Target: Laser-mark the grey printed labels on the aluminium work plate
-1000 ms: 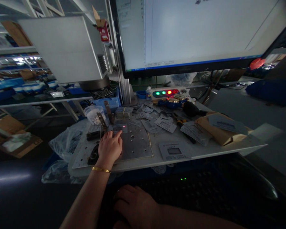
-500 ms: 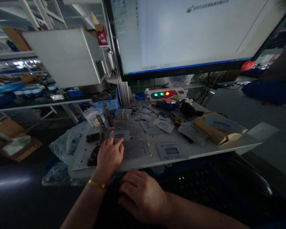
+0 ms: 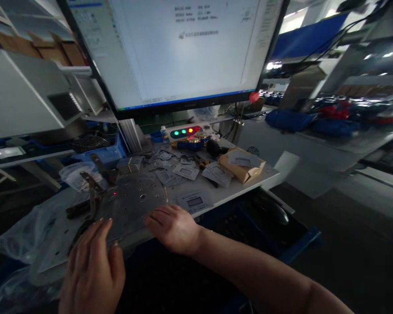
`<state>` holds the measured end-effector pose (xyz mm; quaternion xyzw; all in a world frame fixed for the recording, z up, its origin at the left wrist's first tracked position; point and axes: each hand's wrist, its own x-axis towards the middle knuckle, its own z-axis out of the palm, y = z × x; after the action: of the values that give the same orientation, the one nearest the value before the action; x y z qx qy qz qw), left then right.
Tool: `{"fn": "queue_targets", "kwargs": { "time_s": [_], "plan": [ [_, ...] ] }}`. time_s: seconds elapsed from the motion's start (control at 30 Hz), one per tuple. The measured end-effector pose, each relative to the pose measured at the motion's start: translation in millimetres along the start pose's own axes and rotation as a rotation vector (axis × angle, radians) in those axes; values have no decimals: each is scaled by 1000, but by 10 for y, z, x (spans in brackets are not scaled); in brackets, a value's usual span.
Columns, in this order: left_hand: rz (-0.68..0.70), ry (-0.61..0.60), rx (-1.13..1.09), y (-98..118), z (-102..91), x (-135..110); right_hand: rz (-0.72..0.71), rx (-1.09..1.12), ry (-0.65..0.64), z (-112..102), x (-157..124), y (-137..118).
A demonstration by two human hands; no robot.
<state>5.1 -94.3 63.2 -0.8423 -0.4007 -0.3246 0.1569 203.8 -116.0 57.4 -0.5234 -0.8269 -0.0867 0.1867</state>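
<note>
My left hand [image 3: 91, 266] hovers at the near left edge of a drilled metal plate [image 3: 134, 203], fingers stretched out and flat; nothing shows in them. My right hand [image 3: 173, 226] rests palm down on the plate's front edge, fingers loosely spread and empty. A red light dot [image 3: 114, 193] glows on the plate's left part, beside a black clamp [image 3: 91, 196]. A grey label panel [image 3: 194, 201] lies just right of my right hand.
A big lit monitor [image 3: 183, 48] stands behind the bench. Below it sit a lamp box [image 3: 185, 131], several loose label panels [image 3: 186, 171] and a cardboard box [image 3: 242, 168]. A clear tub [image 3: 74, 174] stands left. A dark keyboard tray with a mouse [image 3: 271, 210] lies right.
My left hand has drawn back from the small panel under the red dot to the plate's near edge. My right hand has risen onto the plate's front edge. My view has swung right.
</note>
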Motion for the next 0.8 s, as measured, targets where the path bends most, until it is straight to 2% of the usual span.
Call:
{"fn": "queue_targets", "kwargs": {
  "time_s": [0.07,0.13,0.23,0.33,0.43,0.5,0.8],
  "plan": [
    [-12,31,-36,27,-32,36,119,-85,71,-225,-137,244],
    [7,24,-58,76,-19,45,332,-154,135,-392,-316,528],
    [66,-27,-77,182,87,36,501,-173,154,-456,-565,863],
    [123,-76,-96,316,233,40,439,-112,40,-374,-720,959],
    [183,-120,-101,453,324,68,322,-56,-103,-294,-792,909],
    [212,-127,-101,516,344,84,292,-49,-163,-279,-808,877],
    [241,-141,-84,531,351,80,255,-132,-284,-379,-769,804]
  ]
}}
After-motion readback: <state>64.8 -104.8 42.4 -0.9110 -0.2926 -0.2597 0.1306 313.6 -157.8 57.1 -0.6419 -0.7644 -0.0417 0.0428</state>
